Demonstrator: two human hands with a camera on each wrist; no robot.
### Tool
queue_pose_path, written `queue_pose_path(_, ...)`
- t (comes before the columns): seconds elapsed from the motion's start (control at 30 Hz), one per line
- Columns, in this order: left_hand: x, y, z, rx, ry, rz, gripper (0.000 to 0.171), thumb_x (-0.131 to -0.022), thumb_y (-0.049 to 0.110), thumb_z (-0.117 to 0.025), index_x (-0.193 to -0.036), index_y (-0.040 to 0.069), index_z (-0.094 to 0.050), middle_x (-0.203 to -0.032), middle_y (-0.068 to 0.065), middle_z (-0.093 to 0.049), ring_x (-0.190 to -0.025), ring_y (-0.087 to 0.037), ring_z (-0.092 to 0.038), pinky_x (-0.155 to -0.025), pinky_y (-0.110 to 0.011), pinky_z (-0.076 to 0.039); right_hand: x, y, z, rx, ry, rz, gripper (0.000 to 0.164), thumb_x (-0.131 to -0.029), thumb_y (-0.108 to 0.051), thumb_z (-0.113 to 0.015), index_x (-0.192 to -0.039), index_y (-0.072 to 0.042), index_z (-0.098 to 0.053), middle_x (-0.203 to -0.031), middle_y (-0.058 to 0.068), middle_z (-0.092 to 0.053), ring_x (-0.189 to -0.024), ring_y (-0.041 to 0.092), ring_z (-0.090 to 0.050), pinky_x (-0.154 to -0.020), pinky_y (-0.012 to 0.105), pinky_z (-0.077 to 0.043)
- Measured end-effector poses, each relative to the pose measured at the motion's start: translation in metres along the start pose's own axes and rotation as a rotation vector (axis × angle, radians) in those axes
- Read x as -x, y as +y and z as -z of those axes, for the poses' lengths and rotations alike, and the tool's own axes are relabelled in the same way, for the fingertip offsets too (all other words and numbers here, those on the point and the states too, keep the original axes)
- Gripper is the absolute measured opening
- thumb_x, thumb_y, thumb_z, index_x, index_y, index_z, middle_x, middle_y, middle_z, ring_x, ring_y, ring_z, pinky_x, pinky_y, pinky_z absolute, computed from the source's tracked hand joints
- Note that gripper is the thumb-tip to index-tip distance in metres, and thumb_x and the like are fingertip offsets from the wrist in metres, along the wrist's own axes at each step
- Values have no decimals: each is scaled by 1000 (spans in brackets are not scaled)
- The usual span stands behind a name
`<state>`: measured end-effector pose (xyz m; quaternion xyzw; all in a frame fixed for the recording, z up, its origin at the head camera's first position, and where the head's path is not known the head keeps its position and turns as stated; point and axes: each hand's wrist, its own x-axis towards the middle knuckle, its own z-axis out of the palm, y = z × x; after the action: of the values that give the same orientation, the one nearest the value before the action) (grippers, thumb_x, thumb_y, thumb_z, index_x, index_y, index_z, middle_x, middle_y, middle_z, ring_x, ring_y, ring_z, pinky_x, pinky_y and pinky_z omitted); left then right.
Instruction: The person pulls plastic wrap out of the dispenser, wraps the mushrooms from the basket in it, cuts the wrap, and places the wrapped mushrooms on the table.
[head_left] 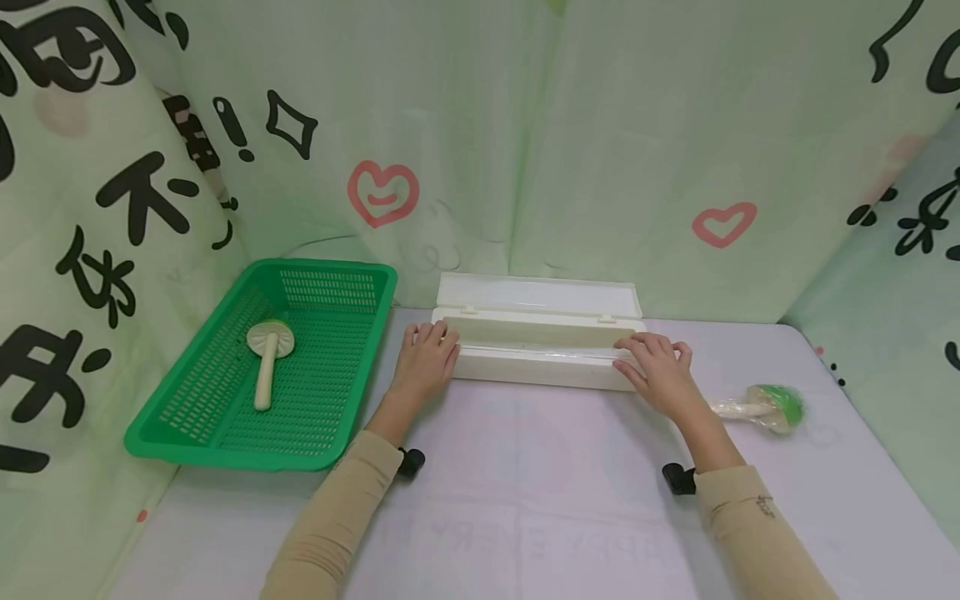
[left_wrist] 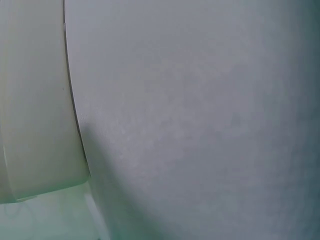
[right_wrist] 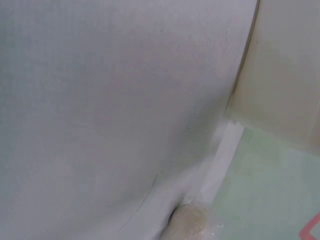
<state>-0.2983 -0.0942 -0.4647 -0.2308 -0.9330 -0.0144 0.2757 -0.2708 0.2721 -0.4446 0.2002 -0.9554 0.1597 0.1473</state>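
The long white box [head_left: 536,369] sits on the table [head_left: 517,483] between the two hands, with its lid [head_left: 536,296] open behind them. The right hand [head_left: 663,375] bends its thumb and fingers a little and pinches the box's right end. The left hand [head_left: 423,362] touches the left end, but I can't tell if it pinches, as its thumb is hard to see. I think both hands should hold softly and evenly, keep the box flat, and stay off the lid's hinges.

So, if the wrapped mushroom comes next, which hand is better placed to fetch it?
Probably the right hand: the wrapped mushroom lies beside that wrist, while the left hand is at the left end of the white box.
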Motion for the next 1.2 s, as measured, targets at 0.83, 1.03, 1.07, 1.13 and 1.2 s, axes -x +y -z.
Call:
queue_pose_path(0.83,-6,2,-4,270,-51,129,13,-95,20,-48,-95,12,-57,-105,-4,-52,-98,-24,-43,-89,-45,-26,-10,2,-4,-146,187,-18,7,-77,-5,-70,-75,-3,-64,-91,14,-56,-90,35,-46,-81,56,-18)
queue_pose_path(1.03,-5,6,-8,190,-17,119,11,-96,17,-44,-95,9,-52,-103,-5,-49,-94,-24,-42,-87,-43,-28,-9,1,-10,-72,282,18,8,-77,-3,-69,-77,-3,-61,-87,12,-57,-86,34,-49,-81,56,-21)
queue_pose_path(1.07,-6,7,-8,184,-4,122,11,-96,17,-44,-94,8,-51,-103,-5,-49,-94,-24,-41,-87,-42,-28,-9,1,-11,-60,302,26,8,-78,-3,-68,-78,-3,-60,-86,12,-57,-86,34,-49,-81,57,-21)
queue_pose_path(1.13,-6,7,-9,177,24,126,10,-96,15,-44,-93,7,-50,-101,-6,-48,-93,-24,-41,-87,-42,-28,-10,0,-11,-41,339,38,8,-78,-2,-67,-80,-3,-59,-84,13,-57,-85,34,-50,-80,57,-21)
queue_pose_path(1.2,-7,7,-9,172,47,127,10,-96,15,-44,-92,7,-49,-99,-6,-48,-92,-24,-41,-86,-42,-28,-12,-2,-10,-35,379,45,9,-79,-2,-67,-80,-2,-59,-83,14,-58,-84,35,-50,-80,57,-21)
